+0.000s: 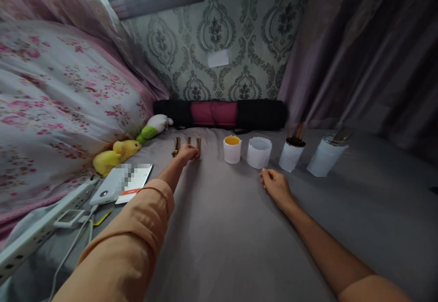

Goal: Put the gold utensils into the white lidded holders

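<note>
My left hand (188,153) reaches forward over the grey sheet, its fingers curled and pinched together. Its fingertips are at the lower end of the rightmost bundle of thin golden-brown sticks (199,143); whether they grip any is hidden. A middle bundle (189,140) shows just behind the hand, and a left bundle (176,146) lies beside it. My right hand (276,185) rests on the sheet with fingers curled in, and nothing shows in it. Just beyond it stands a wide white-wrapped container (259,153). Left of that is a smaller white-wrapped cup (232,151) with a yellow-orange inside.
To the right stand a white-wrapped can (291,157) with brown sticks and a wrapped glass jar (325,158) with sticks. A black and maroon bag (214,113) lies along the wall. Plush toys (118,153), a phone (135,183), and a power strip (44,229) with cables lie left.
</note>
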Available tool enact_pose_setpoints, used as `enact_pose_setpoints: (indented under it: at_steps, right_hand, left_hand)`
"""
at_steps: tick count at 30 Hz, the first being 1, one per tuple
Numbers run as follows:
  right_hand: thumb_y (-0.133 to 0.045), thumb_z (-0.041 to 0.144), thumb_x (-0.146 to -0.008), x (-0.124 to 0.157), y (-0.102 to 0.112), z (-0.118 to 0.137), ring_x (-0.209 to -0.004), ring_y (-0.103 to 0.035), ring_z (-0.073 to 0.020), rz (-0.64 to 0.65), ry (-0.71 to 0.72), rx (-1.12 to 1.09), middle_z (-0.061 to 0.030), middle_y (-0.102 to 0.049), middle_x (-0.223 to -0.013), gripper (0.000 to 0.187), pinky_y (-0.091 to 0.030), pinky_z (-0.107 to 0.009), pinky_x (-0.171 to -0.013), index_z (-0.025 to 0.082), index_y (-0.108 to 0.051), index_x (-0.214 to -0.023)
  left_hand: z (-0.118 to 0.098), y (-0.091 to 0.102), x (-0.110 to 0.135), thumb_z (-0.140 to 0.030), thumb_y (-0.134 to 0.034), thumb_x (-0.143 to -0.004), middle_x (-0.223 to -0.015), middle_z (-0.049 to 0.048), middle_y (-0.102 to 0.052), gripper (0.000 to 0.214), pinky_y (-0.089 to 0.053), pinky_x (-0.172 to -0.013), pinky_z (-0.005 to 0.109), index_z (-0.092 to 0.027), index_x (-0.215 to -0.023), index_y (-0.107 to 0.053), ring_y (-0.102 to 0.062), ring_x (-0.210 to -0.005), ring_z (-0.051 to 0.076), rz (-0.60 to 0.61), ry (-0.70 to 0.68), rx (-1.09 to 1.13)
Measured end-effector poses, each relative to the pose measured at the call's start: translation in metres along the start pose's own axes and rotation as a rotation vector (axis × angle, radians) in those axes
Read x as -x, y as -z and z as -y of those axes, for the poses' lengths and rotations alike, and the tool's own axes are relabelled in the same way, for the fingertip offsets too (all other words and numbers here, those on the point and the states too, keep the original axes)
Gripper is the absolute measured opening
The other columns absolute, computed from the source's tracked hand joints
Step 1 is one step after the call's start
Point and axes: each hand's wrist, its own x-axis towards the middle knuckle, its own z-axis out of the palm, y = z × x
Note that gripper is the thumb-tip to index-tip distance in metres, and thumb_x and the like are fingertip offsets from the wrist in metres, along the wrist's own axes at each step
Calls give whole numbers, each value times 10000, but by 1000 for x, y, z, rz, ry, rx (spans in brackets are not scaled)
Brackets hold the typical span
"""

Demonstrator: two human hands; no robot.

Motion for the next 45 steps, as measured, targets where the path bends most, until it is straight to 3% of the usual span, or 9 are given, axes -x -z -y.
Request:
enact_pose_setpoints:
  at_steps: [14,20,28,45]
  right_hand:
    - [-364,466,-791,0,0,0,-483,-504,-121,-1,4,-8,-35,-584,-576,398,-328,-222,-454,153,-596,-714]
    - [-374,496,-779,1,0,0,-465,-496,-125,6,-1,-41,-43,-578,-567,418,-328,-224,-439,147,-595,-714]
    - [-368,494,-786,2,1,1,-452,-486,-117,12,1,-36,-32,-571,-561,418,-315,-218,-427,149,-594,-722]
    - [-361,511,-777,3,1,-1,-449,-490,-118,15,23,-56,-25,-560,-548,427,-332,-221,-429,156,-592,-719]
  left_hand:
    - [-2,-13,14,-30,-466,-758,-587,32,-554,122,-370,-413,148,-98,-670,-516,-479,-441,45,106,150,439]
    - [0,-17,24,12,-485,-726,-566,13,-530,124,-360,-405,145,-86,-693,-553,-462,-426,38,116,185,543]
    - [12,-27,38,16,-468,-727,-618,25,-543,137,-382,-440,145,-84,-717,-560,-479,-467,36,84,121,675]
    - [16,-68,90,-50,-547,-695,-678,35,-568,113,-391,-483,162,-95,-789,-590,-497,-520,46,96,8,847]
